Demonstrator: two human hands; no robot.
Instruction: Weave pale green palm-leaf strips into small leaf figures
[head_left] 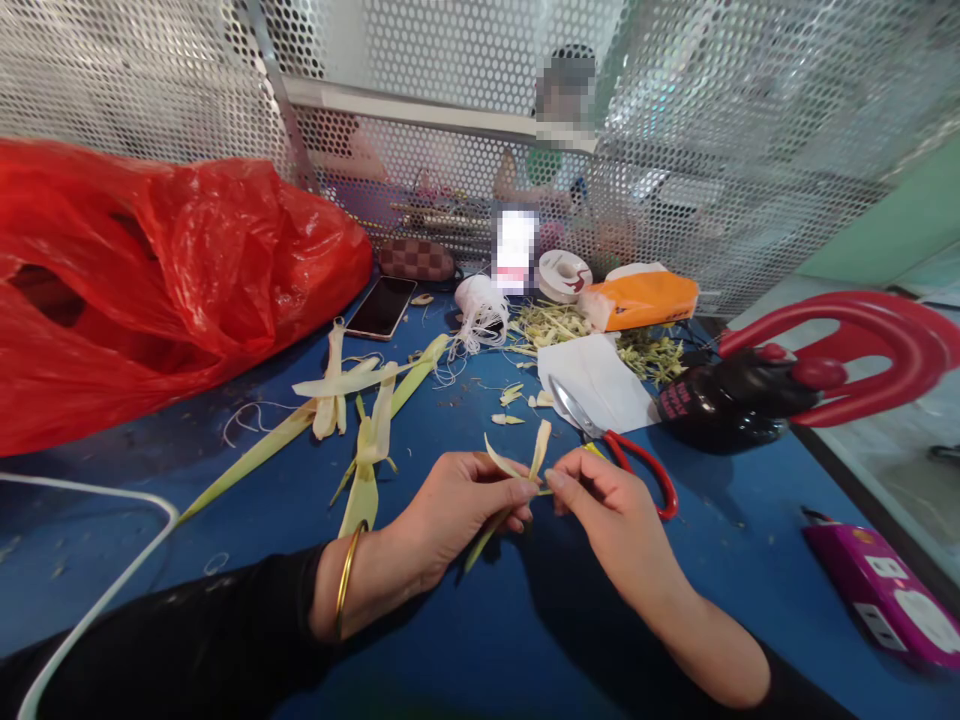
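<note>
Near the middle of the blue table (405, 590), my left hand (469, 505) pinches a small bunch of pale green husk strips (538, 452) between thumb and fingers. Some strips stick up above the pinch and a greener end hangs below it. Close on the right, my right hand (607, 510) has thumb and fingertips pressed together at the side end of a strip. Left of my hands lie folded husk pieces (362, 495) and a long green strip (251, 462). Red-handled scissors (634, 465) rest just beyond my right hand, blades on a white paper (596, 380).
A red plastic bag (172, 290) fills the back left, beside a phone (381, 307). White string (482, 312), a tape roll (564, 275), an orange packet (645, 298) and a black bottle (720, 405) stand farther back. A purple power strip (885, 590) lies right; a white cable (112, 590) crosses left.
</note>
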